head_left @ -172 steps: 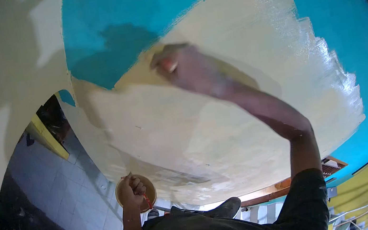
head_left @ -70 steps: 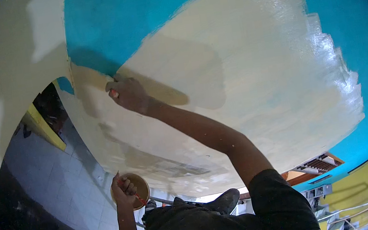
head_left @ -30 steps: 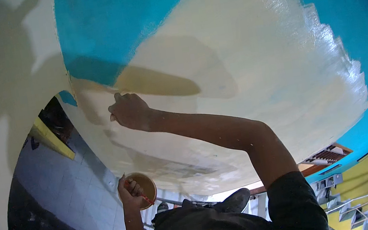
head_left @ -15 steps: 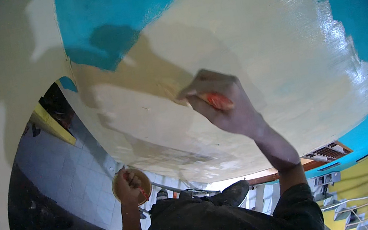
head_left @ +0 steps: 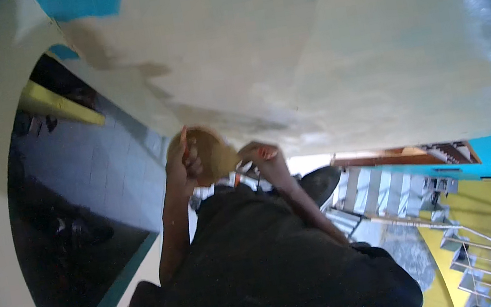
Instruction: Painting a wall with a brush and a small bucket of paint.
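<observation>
My right hand (head_left: 265, 162) is closed round a paintbrush (head_left: 226, 158), its reddish handle end showing above the fist. The wide, cream-smeared bristles are at the right side of a round brown bucket (head_left: 205, 139), overlapping its mouth. How deep they reach inside cannot be made out. On the bucket's left side, my left hand (head_left: 187, 168) is closed and holds it, and a thin red-orange piece sticks up from the fingers. Beyond both hands rises the wall (head_left: 254, 43), coated in cream with some turquoise left of it.
A dark shoe (head_left: 322, 185) rests high above the floor. At left, an opening shows pale floor tiles (head_left: 85, 153) and a yellow beam (head_left: 61, 105). Lower right are a yellow wall (head_left: 471, 201) and stairs with a white railing (head_left: 473, 230). Wooden-framed slats (head_left: 451, 152) sit low on the wall.
My right hand has come down from the wall to the bucket with the paintbrush. The view has tilted downward, so the bucket and left hand appear higher in the picture.
</observation>
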{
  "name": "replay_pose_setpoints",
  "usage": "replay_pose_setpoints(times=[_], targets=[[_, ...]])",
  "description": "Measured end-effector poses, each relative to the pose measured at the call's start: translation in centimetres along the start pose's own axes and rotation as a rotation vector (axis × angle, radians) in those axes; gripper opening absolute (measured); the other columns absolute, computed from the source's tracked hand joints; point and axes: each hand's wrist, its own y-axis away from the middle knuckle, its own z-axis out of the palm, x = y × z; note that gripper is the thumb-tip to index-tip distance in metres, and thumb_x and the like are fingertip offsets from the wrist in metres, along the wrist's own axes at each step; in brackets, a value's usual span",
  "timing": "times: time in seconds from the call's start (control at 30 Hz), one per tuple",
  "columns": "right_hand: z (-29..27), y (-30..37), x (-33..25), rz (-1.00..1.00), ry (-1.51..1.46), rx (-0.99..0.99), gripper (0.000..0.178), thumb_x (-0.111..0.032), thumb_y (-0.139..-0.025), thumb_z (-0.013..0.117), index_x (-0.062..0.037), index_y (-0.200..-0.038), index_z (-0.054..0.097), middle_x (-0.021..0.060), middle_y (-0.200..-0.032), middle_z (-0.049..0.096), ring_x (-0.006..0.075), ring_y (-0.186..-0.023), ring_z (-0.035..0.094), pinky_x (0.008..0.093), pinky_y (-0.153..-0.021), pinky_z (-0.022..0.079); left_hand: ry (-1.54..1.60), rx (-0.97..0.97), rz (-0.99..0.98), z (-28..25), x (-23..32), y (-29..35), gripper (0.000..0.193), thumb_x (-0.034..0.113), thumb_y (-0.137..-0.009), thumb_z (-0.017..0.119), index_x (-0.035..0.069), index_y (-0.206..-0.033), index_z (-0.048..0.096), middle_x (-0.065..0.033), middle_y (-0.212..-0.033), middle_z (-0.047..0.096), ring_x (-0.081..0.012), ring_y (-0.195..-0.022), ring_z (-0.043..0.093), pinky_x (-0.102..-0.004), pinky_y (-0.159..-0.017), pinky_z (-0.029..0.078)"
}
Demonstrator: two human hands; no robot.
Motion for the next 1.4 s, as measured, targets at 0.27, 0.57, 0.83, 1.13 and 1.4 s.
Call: replay_pose_setpoints(times=[0.27, 0.57, 0.83, 1.13, 1.4], targets=[[-0.4, -0.8, -2.0, -0.341, 0.489, -0.037, 0.016, -0.007, -0.084, 0.060, -0.0004, -0.098, 0.064, 0.0131, -0.089, 0.066, 0.0213, -0.079, 0.065, 0.0303, -0.069, 0.052, -0.039, -0.300, -0.272, 3.5, 1.9, -1.0, 0.042, 0.053, -0.094, 0.037, 0.014, -0.099, 0.049, 0.0068, -0.055, 0.027, -0.0052, -0.041, 0.022, -0.0201, -0.039, 0.019], [0.6, -5.6, 0.0, -0.793, 1.023, -0.559, 0.016, -0.007, -0.076, 0.058, -0.0023, -0.091, 0.062, 0.0138, -0.093, 0.063, 0.0326, -0.091, 0.060, 0.0416, -0.081, 0.048, -0.252, -0.260, -0.412, 7.7, 4.2, -0.8, 0.048, 0.059, -0.090, 0.039, 0.012, -0.092, 0.045, 0.0066, -0.053, 0.023, -0.0040, -0.039, 0.019, -0.0203, -0.038, 0.014], [1.4, -7.1, 2.4, -0.717, 1.242, -0.659, 0.013, -0.013, -0.078, 0.057, -0.0082, -0.089, 0.062, 0.0123, -0.093, 0.064, 0.0291, -0.092, 0.062, 0.0385, -0.076, 0.053, -0.285, -0.306, -0.381, 9.5, 3.9, -0.5, 0.040, 0.047, -0.091, 0.051, 0.008, -0.094, 0.045, 0.0063, -0.057, 0.024, -0.0031, -0.043, 0.019, -0.0198, -0.039, 0.015], [0.5, -8.1, 1.2, -0.649, 1.116, -0.610, 0.017, -0.021, -0.077, 0.058, -0.0113, -0.089, 0.062, 0.0098, -0.095, 0.063, 0.0272, -0.095, 0.061, 0.0384, -0.082, 0.050, -0.238, -0.293, -0.396, 9.8, 3.6, -2.1, 0.037, 0.044, -0.091, 0.052, 0.008, -0.093, 0.045, 0.0063, -0.057, 0.025, -0.0032, -0.042, 0.020, -0.0196, -0.039, 0.015], [-0.1, -9.6, 4.6, -0.663, 1.199, -0.506, 0.026, -0.022, -0.079, 0.057, -0.0146, -0.103, 0.057, 0.0061, -0.109, 0.058, 0.0223, -0.107, 0.053, 0.0351, -0.092, 0.043, -0.268, -0.314, -0.379, 11.3, 2.5, -3.7, 0.034, 0.042, -0.091, 0.052, 0.009, -0.091, 0.047, 0.0060, -0.055, 0.025, -0.0035, -0.040, 0.019, -0.0201, -0.037, 0.014]])
